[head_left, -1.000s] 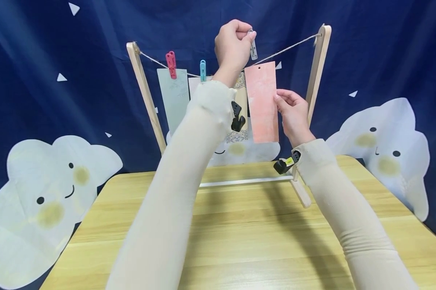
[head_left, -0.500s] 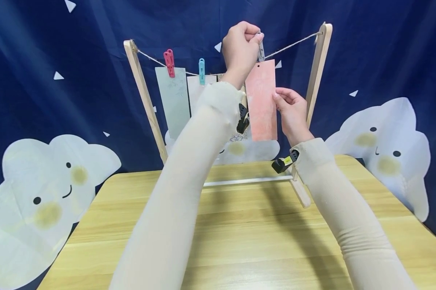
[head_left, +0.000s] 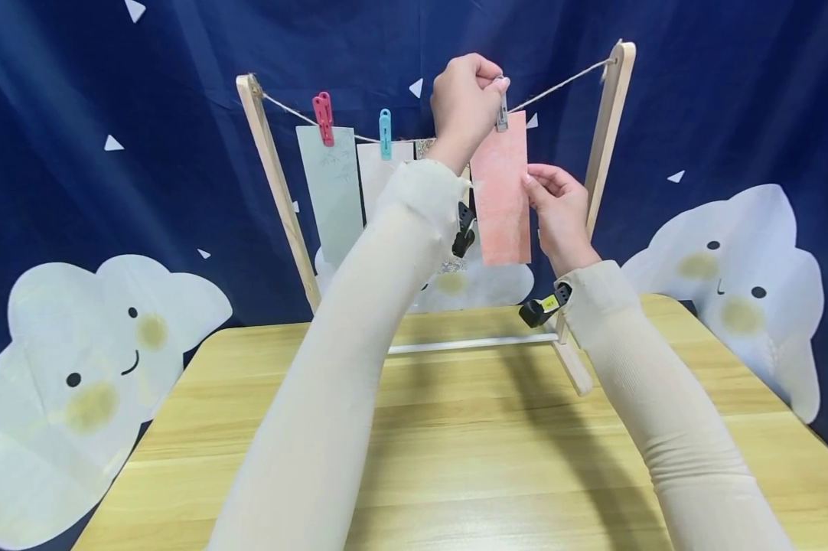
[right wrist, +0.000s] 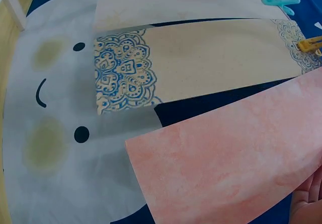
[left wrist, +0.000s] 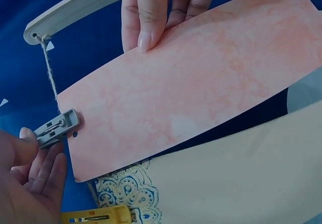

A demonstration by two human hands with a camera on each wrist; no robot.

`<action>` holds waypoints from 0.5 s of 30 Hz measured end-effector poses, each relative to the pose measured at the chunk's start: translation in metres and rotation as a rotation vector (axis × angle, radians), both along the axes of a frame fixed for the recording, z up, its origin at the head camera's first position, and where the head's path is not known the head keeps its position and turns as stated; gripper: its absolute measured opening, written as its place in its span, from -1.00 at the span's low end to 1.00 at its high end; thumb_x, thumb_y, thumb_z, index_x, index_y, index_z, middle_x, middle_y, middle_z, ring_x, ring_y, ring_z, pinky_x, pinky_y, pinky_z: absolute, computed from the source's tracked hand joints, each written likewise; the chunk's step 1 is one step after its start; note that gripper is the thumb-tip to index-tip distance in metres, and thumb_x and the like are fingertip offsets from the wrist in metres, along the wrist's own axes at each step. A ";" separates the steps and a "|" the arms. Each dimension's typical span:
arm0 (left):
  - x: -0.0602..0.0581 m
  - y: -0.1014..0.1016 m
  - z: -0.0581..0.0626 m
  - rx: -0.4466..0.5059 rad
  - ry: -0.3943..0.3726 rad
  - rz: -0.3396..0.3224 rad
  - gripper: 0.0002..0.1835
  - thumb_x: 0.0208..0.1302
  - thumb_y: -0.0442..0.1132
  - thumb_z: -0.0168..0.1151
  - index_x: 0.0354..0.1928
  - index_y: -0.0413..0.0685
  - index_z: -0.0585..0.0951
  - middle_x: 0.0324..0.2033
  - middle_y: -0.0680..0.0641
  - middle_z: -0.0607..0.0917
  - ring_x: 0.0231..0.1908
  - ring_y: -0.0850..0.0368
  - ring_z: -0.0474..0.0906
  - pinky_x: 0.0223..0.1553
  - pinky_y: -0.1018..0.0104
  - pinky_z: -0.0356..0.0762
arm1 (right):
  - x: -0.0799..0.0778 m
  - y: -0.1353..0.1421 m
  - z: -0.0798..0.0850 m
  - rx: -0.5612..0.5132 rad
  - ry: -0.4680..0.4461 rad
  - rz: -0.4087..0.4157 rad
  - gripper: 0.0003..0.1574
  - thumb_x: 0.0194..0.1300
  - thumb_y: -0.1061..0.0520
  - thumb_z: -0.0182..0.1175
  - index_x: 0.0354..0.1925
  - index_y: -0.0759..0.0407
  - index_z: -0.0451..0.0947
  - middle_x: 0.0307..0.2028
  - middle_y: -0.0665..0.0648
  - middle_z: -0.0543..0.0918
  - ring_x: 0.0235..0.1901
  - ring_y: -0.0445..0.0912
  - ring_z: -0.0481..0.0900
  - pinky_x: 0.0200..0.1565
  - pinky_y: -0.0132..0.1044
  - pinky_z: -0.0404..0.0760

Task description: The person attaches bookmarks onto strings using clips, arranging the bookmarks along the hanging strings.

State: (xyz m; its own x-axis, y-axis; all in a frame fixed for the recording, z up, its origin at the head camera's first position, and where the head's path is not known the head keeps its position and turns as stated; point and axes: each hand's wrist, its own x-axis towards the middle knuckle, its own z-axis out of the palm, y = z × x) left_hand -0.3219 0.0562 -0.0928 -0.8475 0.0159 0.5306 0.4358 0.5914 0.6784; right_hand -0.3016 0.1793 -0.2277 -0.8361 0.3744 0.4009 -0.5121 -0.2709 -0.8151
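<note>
My left hand pinches a grey clothespin between thumb and fingers. The clothespin's end lies over the top edge of a pink card, beside its punched hole in the left wrist view. Behind that edge runs a twine line. My right hand pinches the card's right edge between thumb and fingers, and the card hangs nearly upright. Just left of it, a cream card with a blue lace pattern hangs from a yellow clothespin; my left arm partly covers it in the head view.
A pale green card hangs under a red clothespin, and a whitish card under a blue clothespin. Wooden posts carry the twine above a wooden table. Behind stands a dark blue curtain with cloud shapes.
My left hand has moved right and then down with the grey clothespin, from above the twine onto the pink card's top edge. My right hand keeps its hold on the card's side.
</note>
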 end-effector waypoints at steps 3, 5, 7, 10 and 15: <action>0.000 0.001 -0.001 -0.026 -0.014 0.010 -0.85 0.25 -0.06 0.24 -0.19 0.12 0.67 -0.28 0.20 0.73 -0.20 0.36 0.57 -0.10 0.57 0.37 | -0.001 -0.002 0.000 -0.011 -0.001 0.001 -0.89 0.20 0.35 0.22 -0.33 0.20 0.64 -0.43 0.04 0.65 -0.45 -0.18 0.50 -0.34 -0.45 0.48; 0.000 0.001 -0.002 -0.035 -0.021 0.009 -0.84 0.25 -0.06 0.24 -0.18 0.12 0.67 -0.27 0.20 0.72 -0.19 0.35 0.57 -0.09 0.56 0.38 | -0.001 -0.002 0.000 -0.011 -0.007 -0.001 -0.89 0.20 0.35 0.22 -0.33 0.19 0.64 -0.43 0.03 0.65 -0.44 -0.18 0.50 -0.33 -0.45 0.48; 0.000 0.001 -0.003 -0.041 -0.029 0.002 -0.83 0.25 -0.06 0.24 -0.17 0.12 0.67 -0.26 0.19 0.73 -0.18 0.33 0.58 -0.08 0.55 0.38 | -0.001 -0.002 -0.001 -0.012 -0.012 -0.001 -0.89 0.21 0.35 0.22 -0.33 0.19 0.64 -0.42 0.03 0.65 -0.44 -0.18 0.50 -0.32 -0.45 0.48; 0.001 0.002 -0.004 -0.054 -0.040 -0.009 -0.81 0.26 -0.05 0.23 -0.14 0.11 0.68 -0.23 0.18 0.73 -0.15 0.32 0.58 -0.07 0.55 0.38 | -0.001 -0.001 -0.003 -0.015 -0.005 0.001 -0.88 0.21 0.35 0.21 -0.33 0.19 0.64 -0.43 0.03 0.65 -0.44 -0.18 0.49 -0.32 -0.45 0.47; 0.001 0.002 -0.003 -0.072 -0.062 -0.023 -0.76 0.27 -0.03 0.22 -0.08 0.12 0.68 -0.18 0.18 0.72 -0.11 0.33 0.57 -0.04 0.57 0.37 | -0.001 0.000 -0.004 -0.022 0.008 0.002 -0.87 0.21 0.37 0.21 -0.36 0.19 0.64 -0.44 0.03 0.65 -0.45 -0.18 0.50 -0.33 -0.45 0.47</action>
State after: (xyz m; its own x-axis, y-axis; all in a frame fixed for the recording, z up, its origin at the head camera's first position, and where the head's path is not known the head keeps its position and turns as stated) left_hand -0.3211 0.0586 -0.0963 -0.8776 0.0723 0.4739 0.4086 0.6299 0.6605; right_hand -0.3025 0.1793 -0.2316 -0.8336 0.3815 0.3996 -0.5184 -0.2900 -0.8045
